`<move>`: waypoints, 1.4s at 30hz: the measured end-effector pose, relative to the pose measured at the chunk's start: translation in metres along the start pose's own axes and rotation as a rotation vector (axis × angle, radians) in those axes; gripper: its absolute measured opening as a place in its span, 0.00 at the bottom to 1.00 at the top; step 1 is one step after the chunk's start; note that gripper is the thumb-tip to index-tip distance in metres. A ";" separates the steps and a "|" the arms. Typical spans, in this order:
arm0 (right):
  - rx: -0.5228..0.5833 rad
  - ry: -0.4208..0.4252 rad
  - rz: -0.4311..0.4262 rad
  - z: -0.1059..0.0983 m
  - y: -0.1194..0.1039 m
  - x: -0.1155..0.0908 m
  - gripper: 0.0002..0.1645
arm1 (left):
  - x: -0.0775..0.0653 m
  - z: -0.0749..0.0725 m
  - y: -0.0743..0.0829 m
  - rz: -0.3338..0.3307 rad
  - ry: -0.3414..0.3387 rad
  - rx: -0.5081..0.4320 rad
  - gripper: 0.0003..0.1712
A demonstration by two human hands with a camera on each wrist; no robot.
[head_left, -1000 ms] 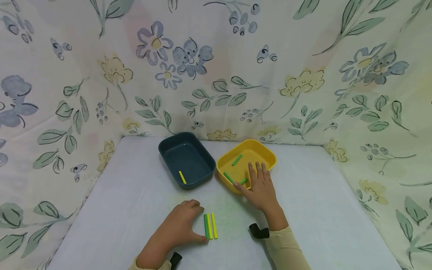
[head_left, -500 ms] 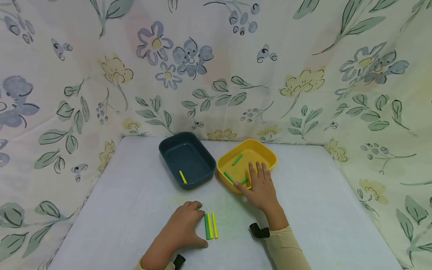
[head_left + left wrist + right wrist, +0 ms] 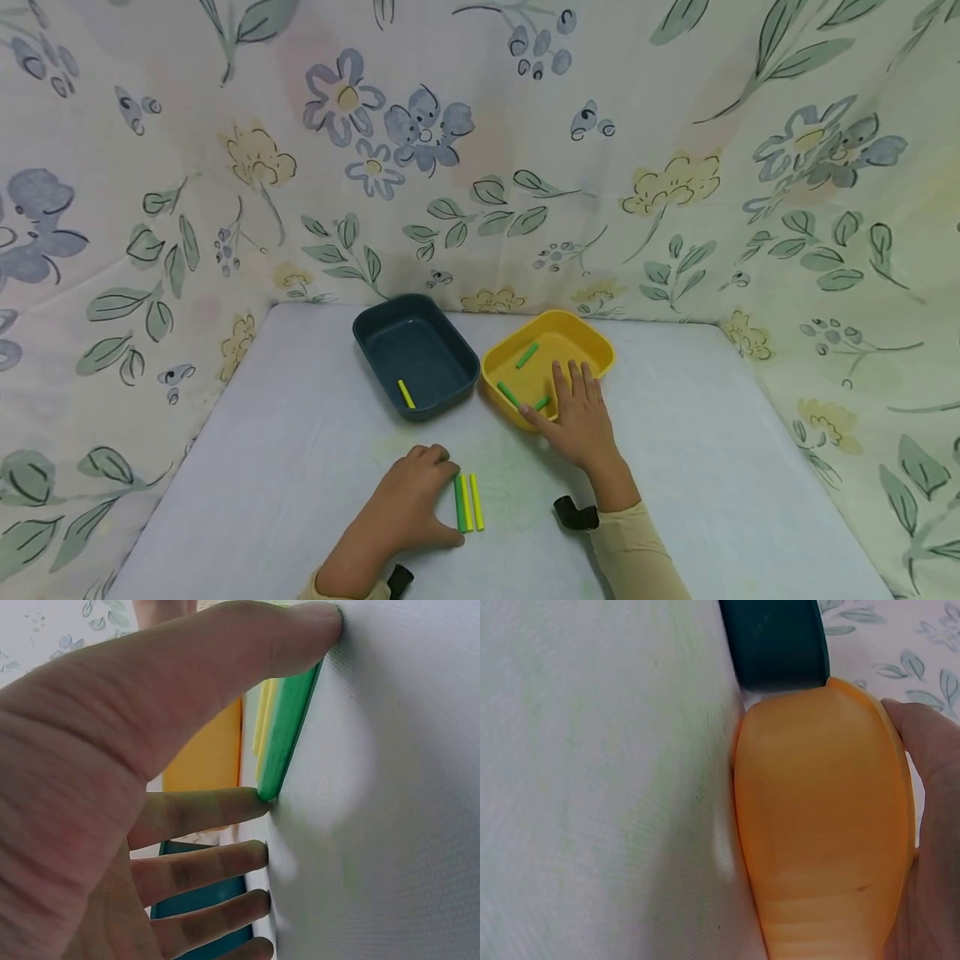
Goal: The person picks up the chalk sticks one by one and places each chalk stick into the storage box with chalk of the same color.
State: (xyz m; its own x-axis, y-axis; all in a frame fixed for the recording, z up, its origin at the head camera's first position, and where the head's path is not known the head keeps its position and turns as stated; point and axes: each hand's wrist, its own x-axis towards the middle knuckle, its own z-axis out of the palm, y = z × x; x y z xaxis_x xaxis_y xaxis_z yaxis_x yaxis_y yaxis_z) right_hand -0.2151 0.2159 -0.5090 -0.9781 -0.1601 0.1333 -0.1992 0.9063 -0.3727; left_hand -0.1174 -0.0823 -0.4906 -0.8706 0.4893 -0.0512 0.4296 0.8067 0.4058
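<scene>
My left hand [image 3: 408, 500] spans a green chalk stick [image 3: 460, 503] lying on the white table, pinching it lengthwise. In the left wrist view the thumb covers the near end of the green chalk stick [image 3: 289, 735], and the index fingertip meets its far end. The other fingers stay spread. Two yellow chalk sticks [image 3: 477, 502] lie parallel just to its right. My right hand [image 3: 585, 421] rests with straight, spread fingers over the front right rim of a yellow tray [image 3: 573, 329]. Its thumb lies at the rim in the right wrist view.
Several green chalk sticks [image 3: 527, 355] lie in the yellow tray. A dark teal tray [image 3: 408, 333] stands close on its left, holding one yellow chalk stick [image 3: 406, 393]. Floral cloth [image 3: 480, 167] hangs behind the table. Faint green smudges mark the white tabletop [image 3: 262, 467].
My left hand has shifted slightly, its index fingertip coming to the far end of the green chalk stick. The right hand and both trays have stayed put.
</scene>
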 end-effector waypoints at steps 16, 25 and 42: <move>-0.010 -0.003 0.007 0.003 0.002 0.001 0.65 | 0.003 -0.002 -0.004 0.030 0.042 -0.020 0.43; 0.002 0.004 0.001 0.003 0.002 0.002 0.64 | 0.012 -0.007 -0.006 0.038 0.138 -0.077 0.43; 0.006 0.011 -0.005 0.003 0.003 0.002 0.64 | 0.031 -0.028 -0.007 0.058 0.246 -0.133 0.47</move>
State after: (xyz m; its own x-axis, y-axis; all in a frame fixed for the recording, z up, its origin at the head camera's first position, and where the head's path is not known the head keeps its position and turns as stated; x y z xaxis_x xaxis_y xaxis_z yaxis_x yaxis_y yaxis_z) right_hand -0.2175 0.2169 -0.5123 -0.9764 -0.1605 0.1448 -0.2045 0.9030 -0.3778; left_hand -0.1537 -0.0821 -0.4694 -0.8845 0.4253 0.1915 0.4591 0.7214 0.5185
